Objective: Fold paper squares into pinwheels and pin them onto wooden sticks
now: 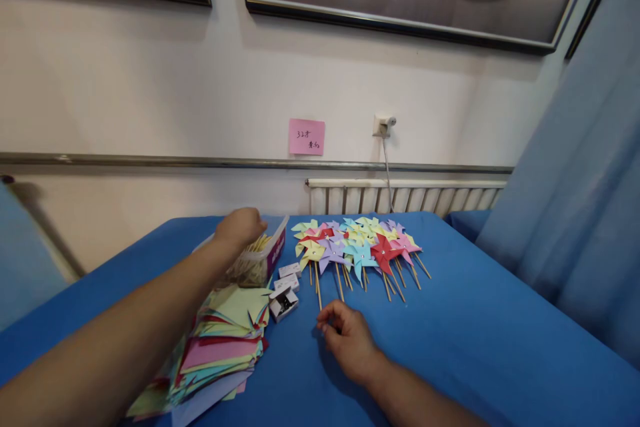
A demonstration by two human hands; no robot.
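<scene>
My left hand (241, 225) is over a clear plastic box (278, 248) with a purple label, which holds thin wooden sticks (257, 245). Its back faces me, and the fingertips are hidden. On the blue-covered table, my right hand (350, 339) has its thumb and fingers curled together at the lower end of a stick. That stick belongs to a yellow paper pinwheel (311, 253) at the left front of a group of pinwheels (363, 255) in several colours. Under my left forearm lies a stack of cut coloured paper (225, 347).
Small white boxes (287, 282) stand between the paper and the pinwheels; the nearest one (283, 304) is open, with dark small pieces inside. Behind the table are a radiator (415, 195), a metal rail (225, 163) and a plugged-in cable (387, 163). A blue curtain (575, 200) hangs at right.
</scene>
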